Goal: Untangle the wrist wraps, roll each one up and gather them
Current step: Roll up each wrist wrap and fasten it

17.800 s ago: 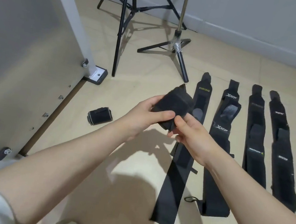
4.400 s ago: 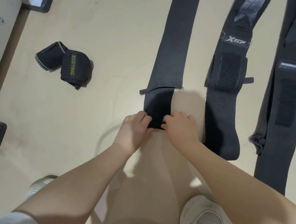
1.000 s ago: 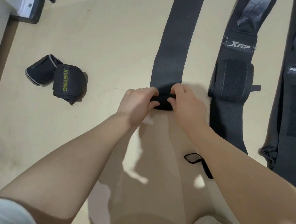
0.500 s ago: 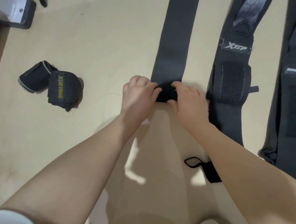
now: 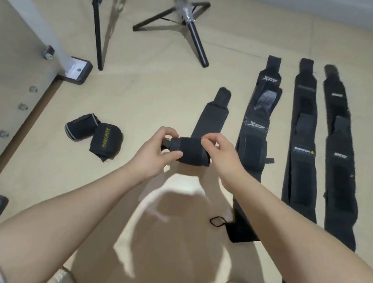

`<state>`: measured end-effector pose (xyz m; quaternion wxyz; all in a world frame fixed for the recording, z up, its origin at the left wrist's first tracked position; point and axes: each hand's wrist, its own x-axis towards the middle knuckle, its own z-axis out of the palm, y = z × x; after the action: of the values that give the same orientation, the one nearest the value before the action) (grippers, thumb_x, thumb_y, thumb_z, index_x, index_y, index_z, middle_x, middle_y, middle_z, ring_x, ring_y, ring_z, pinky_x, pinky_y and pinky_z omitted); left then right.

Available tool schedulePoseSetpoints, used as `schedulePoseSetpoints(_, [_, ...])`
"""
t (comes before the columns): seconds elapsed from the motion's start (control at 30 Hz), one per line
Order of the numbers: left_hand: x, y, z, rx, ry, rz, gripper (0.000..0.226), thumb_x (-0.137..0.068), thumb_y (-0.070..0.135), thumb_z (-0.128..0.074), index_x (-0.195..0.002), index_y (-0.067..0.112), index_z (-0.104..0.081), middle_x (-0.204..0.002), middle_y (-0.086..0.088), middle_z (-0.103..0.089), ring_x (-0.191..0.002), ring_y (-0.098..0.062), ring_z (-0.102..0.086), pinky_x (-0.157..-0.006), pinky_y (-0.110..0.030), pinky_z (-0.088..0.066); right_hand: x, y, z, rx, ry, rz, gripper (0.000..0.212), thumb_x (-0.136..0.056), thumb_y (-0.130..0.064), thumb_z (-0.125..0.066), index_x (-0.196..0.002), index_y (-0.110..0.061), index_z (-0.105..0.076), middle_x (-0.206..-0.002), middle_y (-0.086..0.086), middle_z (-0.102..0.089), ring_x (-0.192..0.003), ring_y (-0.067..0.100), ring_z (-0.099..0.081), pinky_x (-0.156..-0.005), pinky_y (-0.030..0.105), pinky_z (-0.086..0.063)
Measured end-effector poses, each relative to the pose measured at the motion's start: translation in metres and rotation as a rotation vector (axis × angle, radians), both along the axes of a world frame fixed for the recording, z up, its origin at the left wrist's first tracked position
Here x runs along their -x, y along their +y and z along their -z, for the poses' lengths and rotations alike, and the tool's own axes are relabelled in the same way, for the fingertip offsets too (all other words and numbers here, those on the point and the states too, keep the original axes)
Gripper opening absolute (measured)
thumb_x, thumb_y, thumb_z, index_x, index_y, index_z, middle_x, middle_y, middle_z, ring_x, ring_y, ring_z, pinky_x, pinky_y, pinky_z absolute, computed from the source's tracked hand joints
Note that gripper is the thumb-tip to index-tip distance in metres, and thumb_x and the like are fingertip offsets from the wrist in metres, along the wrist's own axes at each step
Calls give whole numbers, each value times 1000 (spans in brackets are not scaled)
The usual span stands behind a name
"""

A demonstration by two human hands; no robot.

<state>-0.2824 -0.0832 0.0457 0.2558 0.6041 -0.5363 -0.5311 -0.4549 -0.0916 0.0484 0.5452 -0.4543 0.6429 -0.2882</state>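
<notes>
You had the half-rolled black fabric wrist wrap [image 5: 192, 151] lifted off the smooth beige floor [image 5: 154, 88], your left hand [image 5: 154, 152] curled round its left end and your right hand [image 5: 220, 156] pinching the right end. Its loose tail trailed away across the floor. Two finished black rolls [image 5: 94, 136] sat left, beside the grey metal frame [image 5: 28, 28]; three flat black wraps [image 5: 301, 146] lay right. Black tripod legs [image 5: 174, 20] stood by the pale wall [image 5: 321, 6].
</notes>
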Motion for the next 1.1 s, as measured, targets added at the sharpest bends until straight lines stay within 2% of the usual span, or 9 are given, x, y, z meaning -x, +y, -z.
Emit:
schedulePoseSetpoints(0.13, [-5,-14,-70,69,86,23,29,-89,4,-59,-109,23,-49,-92,-3,-60,-81,-12,-57,-76,-19,-45,-11,-4,-78,91,-70,29,18,-92,-21,-58,-110,-23,-58,-96,-4,-57,-96,16,-56,-86,28,-47])
schedulePoseSetpoints(0.3, [-15,-19,-138,155,185,57,35,-86,0,-62,-103,30,-55,-93,-3,-61,-78,-11,-56,-76,-22,-48,-9,8,-152,146,-161,53,45,-90,-9,-60,-131,-23,-46,-101,-3,-47,-82,2,-53,-57,-2,-39])
schedulePoseSetpoints(0.4, [-15,-16,-162,201,295,-63,37,-85,-5,-61,-112,19,-56,-94,0,-61,-72,0,-59,-72,-16,-49,-17,12,-173,190,-185,46,50,-89,-4,-60,-134,-19,-43,-119,3,-49,-81,-17,-56,-59,-4,-38])
schedulePoseSetpoints(0.47, [-14,-12,-170,214,381,-180,40,-85,-8,-59,-117,15,-53,-97,0,-61,-72,8,-59,-70,-11,-48,-29,17,-181,236,-187,80,45,-90,0,-58,-132,-11,-46,-116,-2,-52,-71,-28,-52,-60,-4,-39])
schedulePoseSetpoints(0.6, [-17,-2,-163,157,562,-353,39,-88,-10,-54,-111,21,-47,-104,0,-62,-96,2,-59,-73,-12,-49,-49,21,-179,255,-233,158,38,-89,1,-59,-125,-6,-49,-96,-8,-60,-70,-20,-58,-60,2,-43])
schedulePoseSetpoints(0.73, [-18,-4,-167,238,500,-314,36,-91,-6,-52,-105,27,-48,-106,6,-59,-98,1,-59,-73,-10,-47,-53,15,-182,366,-51,86,38,-90,-10,-61,-124,-22,-50,-97,-10,-61,-80,-8,-58,-70,5,-44])
schedulePoseSetpoints(0.83, [-18,-6,-170,274,454,-278,39,-89,-4,-54,-104,32,-48,-110,3,-60,-93,5,-62,-80,-16,-48,-50,13,-183,399,-81,-4,43,-92,-5,-56,-125,-31,-47,-110,-7,-60,-90,-6,-58,-81,10,-45])
schedulePoseSetpoints(0.97, [-20,-3,-168,324,362,-145,60,-82,11,-64,-115,56,-41,-126,3,-55,-118,-12,-55,-97,-31,-46,-48,10,-176,373,-82,40,28,-95,-10,-52,-117,-28,-55,-113,-9,-62,-103,3,-59,-88,19,-48])
schedulePoseSetpoints(1.1, [-24,-7,-168,369,118,25,67,-80,21,-70,-125,56,-35,-132,11,-49,-121,-9,-50,-105,-33,-40,-50,5,-180,227,-248,233,12,-95,-17,-52,-101,-16,-63,-94,-1,-67,-80,4,-64,-71,16,-50])
